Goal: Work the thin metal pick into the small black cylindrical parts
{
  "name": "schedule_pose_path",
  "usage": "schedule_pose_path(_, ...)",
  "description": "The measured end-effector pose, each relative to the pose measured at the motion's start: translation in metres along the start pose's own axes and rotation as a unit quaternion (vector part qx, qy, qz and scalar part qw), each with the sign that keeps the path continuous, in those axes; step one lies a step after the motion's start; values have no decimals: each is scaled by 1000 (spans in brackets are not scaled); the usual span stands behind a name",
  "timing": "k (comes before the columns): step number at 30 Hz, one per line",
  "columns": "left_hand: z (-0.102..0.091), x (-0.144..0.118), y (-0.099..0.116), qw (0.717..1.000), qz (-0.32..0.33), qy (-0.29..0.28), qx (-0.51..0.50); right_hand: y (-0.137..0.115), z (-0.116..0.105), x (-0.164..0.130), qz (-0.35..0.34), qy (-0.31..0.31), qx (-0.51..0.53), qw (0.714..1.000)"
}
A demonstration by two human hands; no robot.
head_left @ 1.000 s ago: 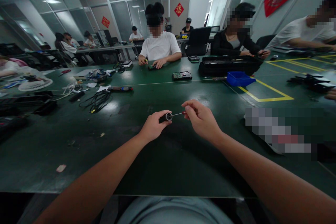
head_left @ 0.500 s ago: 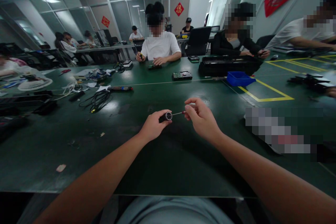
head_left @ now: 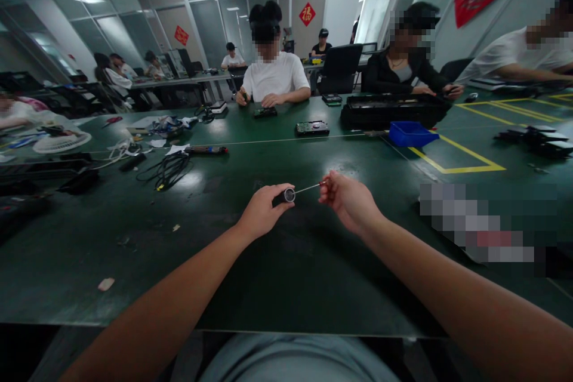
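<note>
- Head view: my left hand (head_left: 262,212) is closed around a short dark cylinder (head_left: 286,196), its round silver-rimmed end facing the camera, held just above the green table (head_left: 250,262).
- My right hand (head_left: 351,202) pinches the far end of a thin metal rod (head_left: 308,188) between thumb and fingertips; the rod's other end meets the cylinder's face. Whether it enters the opening I cannot tell.
- Both hands sit close together near the table's middle, forearms stretched out from the near edge.
- A blue bin (head_left: 412,133) stands well apart to the right, beside a yellow floor-tape outline (head_left: 465,158); its contents are hidden from this angle.
- A long black tray (head_left: 394,110) lies behind the bin, in front of a seated person in black; what it holds is too dark to tell.
- A tangle of black cables (head_left: 168,170) lies to the left.
</note>
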State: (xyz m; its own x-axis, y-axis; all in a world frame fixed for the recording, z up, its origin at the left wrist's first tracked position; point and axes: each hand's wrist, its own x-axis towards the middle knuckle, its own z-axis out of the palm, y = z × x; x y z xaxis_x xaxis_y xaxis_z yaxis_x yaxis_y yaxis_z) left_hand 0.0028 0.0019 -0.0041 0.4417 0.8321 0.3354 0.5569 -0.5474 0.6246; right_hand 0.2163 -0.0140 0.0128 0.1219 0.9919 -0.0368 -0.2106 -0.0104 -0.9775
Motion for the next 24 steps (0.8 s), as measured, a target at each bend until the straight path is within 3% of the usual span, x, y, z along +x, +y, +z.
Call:
schedule_pose_path(6, 1, 1, 0, 1000, -3, -9, 9, 1, 3, -2, -93, 26, -32, 995)
schedule_pose_path(11, 0, 1, 2, 1000, -6, -5, 15, -2, 6, -11, -167, 13, -142, 976)
schedule_pose_path(24, 3, -1, -1, 1000, -18, 4, 18, -9, 5, -23, -256, 3, -314, 914)
